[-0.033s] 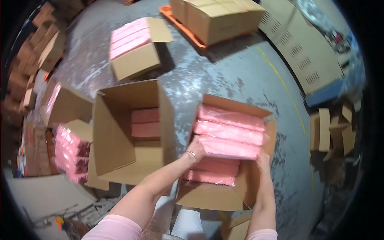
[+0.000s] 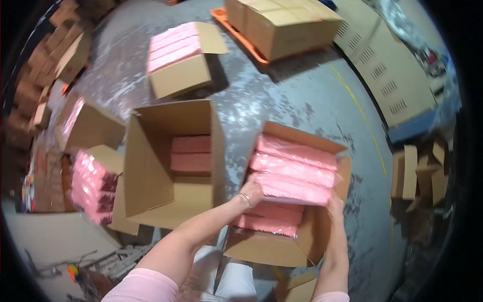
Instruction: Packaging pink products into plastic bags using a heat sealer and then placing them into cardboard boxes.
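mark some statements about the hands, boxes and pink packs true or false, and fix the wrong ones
1. The left hand and right hand are at opposite ends of a pink pack. True.
2. The open box just left of the hands is empty. False: pink packs show inside it.
3. A bracelet circles the left wrist. True.
4. The large closed box rests on a blue base. False: its base is orange.
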Demonstrator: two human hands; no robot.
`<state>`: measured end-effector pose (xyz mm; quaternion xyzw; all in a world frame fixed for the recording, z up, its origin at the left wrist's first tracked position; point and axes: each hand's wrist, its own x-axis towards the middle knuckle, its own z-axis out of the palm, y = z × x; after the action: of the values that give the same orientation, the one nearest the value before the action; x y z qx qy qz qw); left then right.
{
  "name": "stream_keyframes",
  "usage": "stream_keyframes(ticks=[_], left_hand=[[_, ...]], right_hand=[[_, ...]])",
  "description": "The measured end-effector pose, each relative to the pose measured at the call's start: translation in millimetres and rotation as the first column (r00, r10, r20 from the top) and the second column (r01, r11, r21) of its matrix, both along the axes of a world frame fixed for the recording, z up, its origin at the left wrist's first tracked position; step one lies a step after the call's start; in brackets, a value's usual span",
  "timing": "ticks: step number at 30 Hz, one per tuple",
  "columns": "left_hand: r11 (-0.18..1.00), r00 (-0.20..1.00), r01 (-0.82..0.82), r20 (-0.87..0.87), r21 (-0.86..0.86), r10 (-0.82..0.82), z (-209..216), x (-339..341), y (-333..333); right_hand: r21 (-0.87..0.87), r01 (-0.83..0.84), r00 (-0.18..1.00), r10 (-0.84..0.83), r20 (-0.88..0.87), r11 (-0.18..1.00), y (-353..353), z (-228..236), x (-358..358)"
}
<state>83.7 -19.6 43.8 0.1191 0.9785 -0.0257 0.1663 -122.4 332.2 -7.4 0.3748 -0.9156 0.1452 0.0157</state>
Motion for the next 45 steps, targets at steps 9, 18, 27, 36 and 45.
stream_keyframes(ticks=[9,18,27,36,45], left_hand=[[0.824,0.89,0.011,-0.381,0.567,0.25,290,232,3],[0.384,0.235,-0.739,-0.322,0.553,0.917,337,519,196],[-0.471,-0.691,-0.688,-0.297,0.552,0.659,406,703,331],[-0.77,-0.917,-0.394,-0.274,0.502,0.291,254,953,353],[-0.062,-0.803,0.594,0.588,0.802,-0.092,181,985,357]], right_hand=[[0.154,-0.458,0.714,0.465,-0.524,0.876,-128,379,47],[0.017,-0.983,0.157,0.882,-0.444,0.183,-286,398,238],[-0.015,-0.822,-0.502,0.736,-0.455,-0.57,-413,437,624],[-0.017,-0.848,-0.52,0.838,-0.162,-0.53,-413,297,964],[-0.365,-0.882,-0.209,0.447,0.87,0.297,-427,258,1009]])
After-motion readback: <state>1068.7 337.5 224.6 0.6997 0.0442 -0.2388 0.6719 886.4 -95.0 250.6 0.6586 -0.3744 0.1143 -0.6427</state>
